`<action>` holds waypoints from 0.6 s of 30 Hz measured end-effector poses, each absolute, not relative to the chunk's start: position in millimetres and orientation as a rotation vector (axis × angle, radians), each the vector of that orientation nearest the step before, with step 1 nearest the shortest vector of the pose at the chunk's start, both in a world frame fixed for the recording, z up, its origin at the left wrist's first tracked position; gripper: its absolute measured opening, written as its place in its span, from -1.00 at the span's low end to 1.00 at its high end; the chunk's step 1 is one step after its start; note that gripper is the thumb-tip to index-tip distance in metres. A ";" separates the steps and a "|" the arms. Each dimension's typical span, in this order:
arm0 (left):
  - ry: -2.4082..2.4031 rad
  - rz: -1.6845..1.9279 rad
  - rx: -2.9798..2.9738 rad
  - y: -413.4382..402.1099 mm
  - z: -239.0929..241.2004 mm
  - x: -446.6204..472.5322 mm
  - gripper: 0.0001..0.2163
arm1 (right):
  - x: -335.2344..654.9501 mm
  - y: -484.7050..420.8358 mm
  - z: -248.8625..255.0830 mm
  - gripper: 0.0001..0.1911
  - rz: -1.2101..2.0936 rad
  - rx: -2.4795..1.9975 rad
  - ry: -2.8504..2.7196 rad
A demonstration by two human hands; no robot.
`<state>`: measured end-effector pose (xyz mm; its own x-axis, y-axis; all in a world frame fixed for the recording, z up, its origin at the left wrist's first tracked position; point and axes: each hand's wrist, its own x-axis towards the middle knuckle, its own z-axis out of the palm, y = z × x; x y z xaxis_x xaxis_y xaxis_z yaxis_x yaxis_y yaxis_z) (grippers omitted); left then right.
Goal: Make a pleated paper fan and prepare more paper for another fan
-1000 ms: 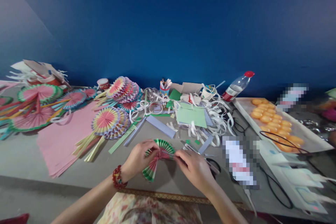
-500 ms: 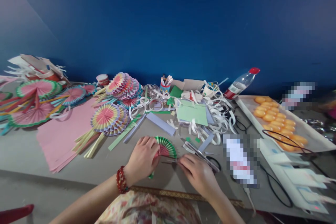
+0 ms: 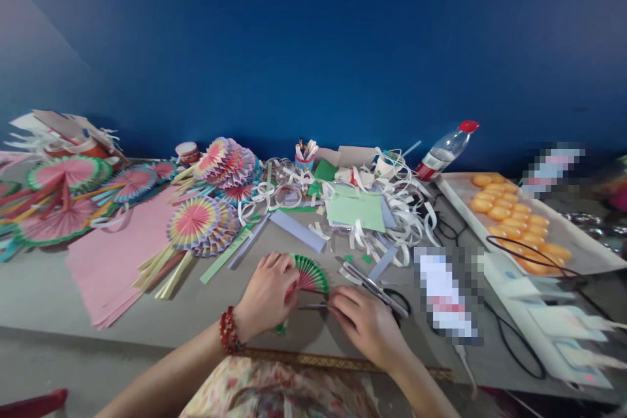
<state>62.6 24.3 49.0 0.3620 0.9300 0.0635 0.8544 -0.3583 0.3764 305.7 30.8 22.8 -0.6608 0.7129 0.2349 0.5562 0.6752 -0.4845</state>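
A small pleated paper fan (image 3: 308,273), pink with a green edge, lies on the grey table (image 3: 44,287) near its front edge. My left hand (image 3: 267,294), with a red bead bracelet on the wrist, lies over the fan's left half with fingers curled and presses it down. My right hand (image 3: 365,323) pinches the fan's lower right end where a thin strip (image 3: 313,306) sticks out. Scissors (image 3: 375,287) lie just beyond my right hand.
Finished paper fans (image 3: 200,225) and pink paper sheets (image 3: 112,261) fill the left. Cut white strips (image 3: 392,222), green paper (image 3: 355,212), a pen cup (image 3: 304,158) and a bottle (image 3: 443,151) sit behind. A tray of orange rounds (image 3: 509,215) and cables (image 3: 519,339) lie right.
My left hand has come down over the fan and pressed it flat on the table. My right hand slid a little lower along its end. The view shifted slightly.
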 end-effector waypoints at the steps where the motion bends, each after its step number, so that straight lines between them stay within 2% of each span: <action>1: 1.565 0.431 2.318 25.1 47.8 61.3 -0.96 | 306.1 31.3 25.7 -0.84 0.531 -0.985 -2.471; 7: 1.315 0.630 2.046 34.1 63.1 48.0 -0.94 | 309.7 34.4 60.4 -0.86 0.677 -0.895 -2.366; 18: 1.079 0.601 1.832 41.9 100.8 35.0 -0.87 | 306.2 40.0 144.0 -0.83 0.709 -0.739 -2.584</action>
<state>35.0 41.9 100.8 0.5009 0.8649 -0.0321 0.4278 -0.2152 0.8779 306.2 40.0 144.0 -0.7985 0.5686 0.1978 0.3881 0.7373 -0.5529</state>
